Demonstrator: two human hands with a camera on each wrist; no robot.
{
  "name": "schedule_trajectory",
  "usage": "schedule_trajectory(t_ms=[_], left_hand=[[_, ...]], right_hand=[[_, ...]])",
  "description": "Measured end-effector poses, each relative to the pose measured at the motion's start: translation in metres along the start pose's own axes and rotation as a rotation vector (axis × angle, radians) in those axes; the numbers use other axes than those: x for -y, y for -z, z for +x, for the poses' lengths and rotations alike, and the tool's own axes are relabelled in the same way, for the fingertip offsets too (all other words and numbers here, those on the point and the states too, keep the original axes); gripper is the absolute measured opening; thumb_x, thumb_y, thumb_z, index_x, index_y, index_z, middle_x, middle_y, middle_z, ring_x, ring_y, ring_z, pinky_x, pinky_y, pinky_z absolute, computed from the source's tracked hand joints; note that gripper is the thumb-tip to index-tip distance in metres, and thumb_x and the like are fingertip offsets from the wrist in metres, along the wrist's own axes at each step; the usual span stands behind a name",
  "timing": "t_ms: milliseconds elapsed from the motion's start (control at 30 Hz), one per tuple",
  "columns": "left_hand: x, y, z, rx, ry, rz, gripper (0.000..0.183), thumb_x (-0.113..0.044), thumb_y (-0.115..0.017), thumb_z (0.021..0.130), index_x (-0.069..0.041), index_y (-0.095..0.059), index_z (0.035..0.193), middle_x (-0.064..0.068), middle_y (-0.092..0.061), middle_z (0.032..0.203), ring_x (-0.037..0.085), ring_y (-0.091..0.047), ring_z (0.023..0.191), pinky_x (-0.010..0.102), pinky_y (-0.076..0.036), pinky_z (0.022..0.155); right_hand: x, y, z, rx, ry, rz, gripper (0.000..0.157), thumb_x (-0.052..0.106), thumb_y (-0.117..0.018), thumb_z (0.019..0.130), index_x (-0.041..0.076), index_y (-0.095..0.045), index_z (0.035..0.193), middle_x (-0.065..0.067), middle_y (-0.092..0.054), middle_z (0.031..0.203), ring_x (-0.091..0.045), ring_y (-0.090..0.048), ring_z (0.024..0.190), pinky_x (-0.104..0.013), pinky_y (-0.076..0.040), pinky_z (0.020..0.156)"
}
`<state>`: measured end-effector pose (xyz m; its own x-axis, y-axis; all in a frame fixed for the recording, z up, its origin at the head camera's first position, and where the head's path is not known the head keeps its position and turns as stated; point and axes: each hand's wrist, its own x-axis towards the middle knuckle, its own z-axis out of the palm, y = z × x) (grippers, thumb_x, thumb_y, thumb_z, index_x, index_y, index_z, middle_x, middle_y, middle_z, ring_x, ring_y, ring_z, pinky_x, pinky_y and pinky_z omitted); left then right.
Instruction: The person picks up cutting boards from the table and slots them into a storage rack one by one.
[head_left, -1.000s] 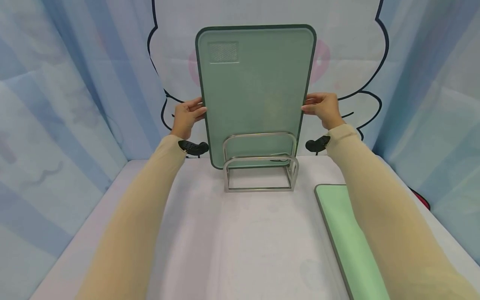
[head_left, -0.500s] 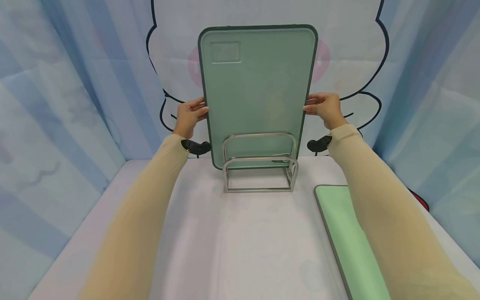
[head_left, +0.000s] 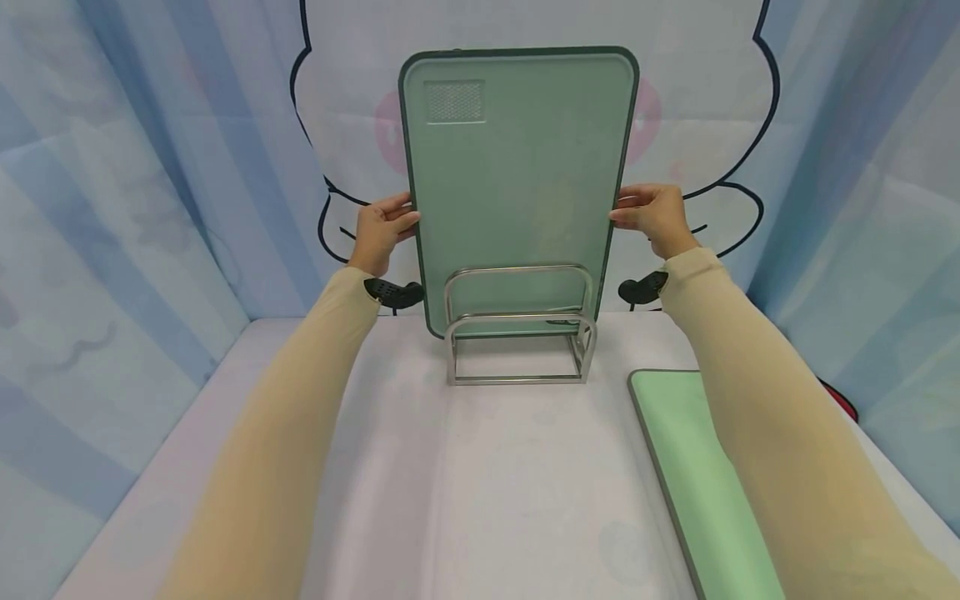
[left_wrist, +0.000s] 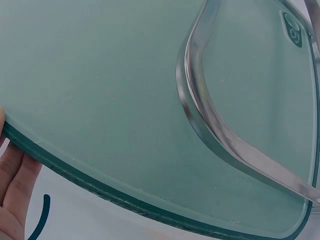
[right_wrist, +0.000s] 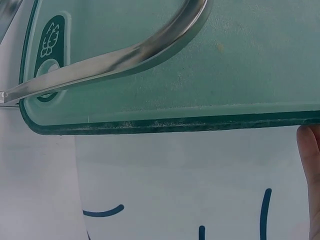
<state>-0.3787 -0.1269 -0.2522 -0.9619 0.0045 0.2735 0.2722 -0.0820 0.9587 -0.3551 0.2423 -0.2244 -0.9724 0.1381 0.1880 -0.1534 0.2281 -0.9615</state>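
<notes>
A pale green cutting board [head_left: 517, 183] with a dark green rim and a textured grating patch stands upright behind the front hoop of a silver metal rack [head_left: 517, 317]. My left hand [head_left: 378, 229] pinches its left edge between thumb and fingers, at about mid-height. On the opposite edge, my right hand [head_left: 655, 218] holds it the same way. In the left wrist view the rack's curved bar [left_wrist: 215, 120] crosses in front of the board's face. A dark green oval inset [right_wrist: 50, 55] marks one lower corner in the right wrist view.
A second, lighter green board [head_left: 697, 467] with a grey edge lies flat at the right, partly hidden under my right sleeve. White cloth [head_left: 487, 483] covers the table. Patterned curtains [head_left: 135, 208] enclose the back and both sides; something red [head_left: 838, 400] shows at the right edge.
The upright board and both hands have shifted slightly to the right. The rack and the flat board have stayed in place, and both hands keep their hold.
</notes>
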Motion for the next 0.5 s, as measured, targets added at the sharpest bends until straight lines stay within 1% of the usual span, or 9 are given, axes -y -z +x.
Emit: schedule_trajectory(t_ms=[167, 267, 400, 500], left_hand=[[0.002, 0.001, 0.0, 0.014, 0.024, 0.02, 0.045, -0.004, -0.059, 0.09, -0.004, -0.051, 0.134, 0.021, -0.057, 0.129, 0.004, -0.065, 0.085, 0.037, -0.048, 0.098], [0.001, 0.001, -0.001, 0.016, 0.039, 0.032, 0.044, -0.005, -0.058, 0.091, -0.005, -0.051, 0.135, 0.02, -0.056, 0.13, 0.008, -0.065, 0.092, 0.035, -0.047, 0.099], [-0.002, -0.001, -0.004, 0.007, 0.062, 0.022, 0.044, -0.005, -0.056, 0.092, -0.006, -0.05, 0.136, 0.019, -0.056, 0.131, 0.015, -0.064, 0.103, 0.033, -0.047, 0.1], [-0.002, -0.003, -0.006, -0.006, 0.076, 0.009, 0.045, -0.005, -0.056, 0.092, -0.006, -0.049, 0.136, 0.018, -0.055, 0.133, 0.016, -0.063, 0.106, 0.033, -0.046, 0.101]], right_hand=[[-0.004, 0.001, 0.002, 0.026, 0.005, 0.039, 0.036, -0.004, -0.065, 0.083, -0.006, -0.058, 0.118, 0.006, -0.062, 0.077, -0.005, -0.064, 0.065, -0.015, -0.055, 0.062], [-0.008, 0.001, 0.003, 0.036, 0.011, 0.055, 0.032, -0.004, -0.065, 0.083, -0.005, -0.059, 0.114, 0.006, -0.062, 0.077, -0.005, -0.064, 0.068, -0.016, -0.055, 0.063], [-0.011, -0.001, 0.005, 0.035, 0.02, 0.024, 0.031, -0.001, -0.064, 0.085, -0.005, -0.058, 0.115, 0.006, -0.06, 0.08, -0.006, -0.061, 0.074, -0.015, -0.055, 0.066], [-0.014, -0.003, 0.006, 0.026, 0.016, 0.002, 0.032, 0.001, -0.063, 0.086, -0.004, -0.057, 0.117, 0.005, -0.058, 0.083, -0.005, -0.06, 0.078, -0.015, -0.055, 0.067]])
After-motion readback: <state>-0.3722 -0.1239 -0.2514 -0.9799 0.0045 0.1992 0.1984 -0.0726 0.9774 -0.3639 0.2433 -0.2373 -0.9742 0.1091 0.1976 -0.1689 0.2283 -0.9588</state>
